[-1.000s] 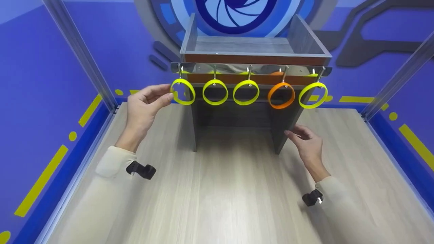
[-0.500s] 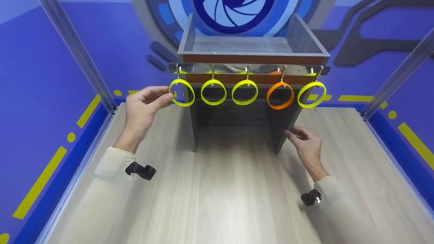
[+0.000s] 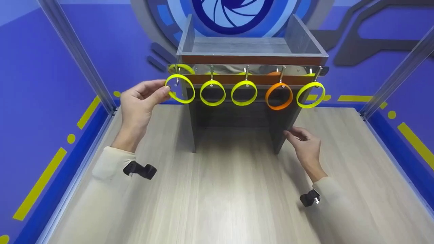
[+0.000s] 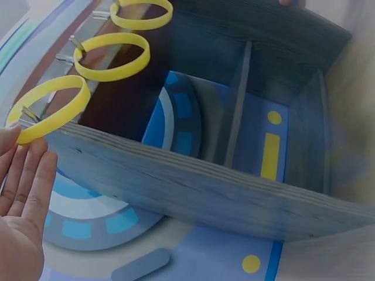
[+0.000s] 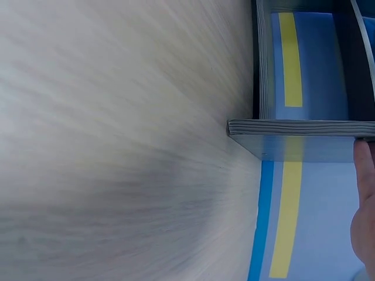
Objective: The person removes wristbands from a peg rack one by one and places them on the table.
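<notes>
My left hand [image 3: 137, 105] pinches the leftmost yellow ring [image 3: 183, 101] between thumb and fingers at its left side. That ring is lifted a little, and the hook [image 3: 177, 80] shows inside its loop. In the left wrist view, the same yellow ring [image 4: 53, 126] sits at my fingertips, the hook's tip inside it. To the right, two more yellow rings, an orange ring [image 3: 278, 107] and another yellow ring [image 3: 309, 106] hang on their own hooks. My right hand [image 3: 308, 149] rests its thumb on the front edge of the right side panel [image 3: 284, 123], fingers loosely bent outside it.
The hooks stick out from a shiny metal bar [image 3: 230, 69] across the front of a grey wooden shelf unit [image 3: 240, 43]. It stands on a light wood tabletop [image 3: 230, 196], with blue patterned walls [image 3: 112, 40] at the back and sides.
My left hand has risen slightly and moved a bit left, lifting and tilting the leftmost yellow ring on its hook. The other rings and my right hand keep their places.
</notes>
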`<act>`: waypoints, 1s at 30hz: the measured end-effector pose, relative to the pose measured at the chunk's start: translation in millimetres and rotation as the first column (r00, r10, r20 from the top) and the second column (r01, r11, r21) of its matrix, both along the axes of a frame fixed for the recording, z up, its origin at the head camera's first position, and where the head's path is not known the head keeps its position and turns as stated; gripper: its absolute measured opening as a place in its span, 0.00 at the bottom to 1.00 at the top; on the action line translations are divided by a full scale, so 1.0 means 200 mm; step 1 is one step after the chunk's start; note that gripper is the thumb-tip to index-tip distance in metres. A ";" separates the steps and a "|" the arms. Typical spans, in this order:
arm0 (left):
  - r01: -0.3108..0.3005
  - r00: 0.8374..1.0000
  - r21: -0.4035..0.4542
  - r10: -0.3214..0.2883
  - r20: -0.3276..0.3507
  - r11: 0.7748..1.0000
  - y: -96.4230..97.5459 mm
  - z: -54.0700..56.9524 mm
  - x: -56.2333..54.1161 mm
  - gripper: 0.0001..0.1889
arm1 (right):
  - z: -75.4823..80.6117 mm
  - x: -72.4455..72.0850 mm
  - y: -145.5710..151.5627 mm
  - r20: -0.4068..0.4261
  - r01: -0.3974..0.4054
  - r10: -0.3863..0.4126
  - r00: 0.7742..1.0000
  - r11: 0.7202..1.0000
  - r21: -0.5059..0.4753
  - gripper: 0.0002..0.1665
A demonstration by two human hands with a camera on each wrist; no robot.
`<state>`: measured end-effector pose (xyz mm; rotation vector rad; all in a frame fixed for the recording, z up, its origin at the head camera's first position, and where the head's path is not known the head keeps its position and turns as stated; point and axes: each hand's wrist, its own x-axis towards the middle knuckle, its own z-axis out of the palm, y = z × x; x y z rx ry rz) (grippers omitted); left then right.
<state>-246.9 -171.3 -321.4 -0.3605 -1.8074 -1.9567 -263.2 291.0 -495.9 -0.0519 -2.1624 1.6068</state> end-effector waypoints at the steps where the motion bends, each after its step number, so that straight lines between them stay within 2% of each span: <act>1: -0.002 1.000 0.007 0.002 -0.005 1.000 0.00 0.00 0.00 0.13 | -0.01 0.00 0.00 -0.013 -0.007 0.007 1.000 1.000 -0.003 0.17; 5: -0.010 1.000 0.024 0.010 -0.021 1.000 0.01 0.03 0.02 0.15 | -0.02 0.00 0.00 -0.038 -0.014 0.014 0.999 1.000 -0.009 0.17; 12: -0.015 0.999 0.076 0.019 -0.045 0.997 0.00 0.06 0.05 0.12 | -0.01 -0.01 -0.01 -0.012 0.026 -0.026 1.000 1.000 -0.005 0.15; 16: -0.027 0.998 0.091 0.032 -0.046 0.995 -0.02 0.07 0.06 0.13 | 0.04 0.02 -0.05 -0.025 0.051 -0.050 0.998 0.998 0.026 0.14; 22: -0.045 0.998 0.124 0.050 -0.040 0.991 -0.05 0.06 0.09 0.16 | 0.12 0.08 -0.10 -0.064 0.035 -0.032 0.997 0.998 0.059 0.12; 25: -0.044 0.998 0.158 0.050 -0.037 0.986 -0.07 0.04 0.10 0.15 | 0.10 0.07 -0.09 -0.057 0.044 -0.041 0.998 0.997 0.058 0.12; 30: -0.060 0.997 0.206 0.069 -0.036 0.977 -0.10 0.01 0.11 0.14 | 0.02 0.01 -0.05 -0.035 0.061 -0.059 0.998 0.996 0.058 0.13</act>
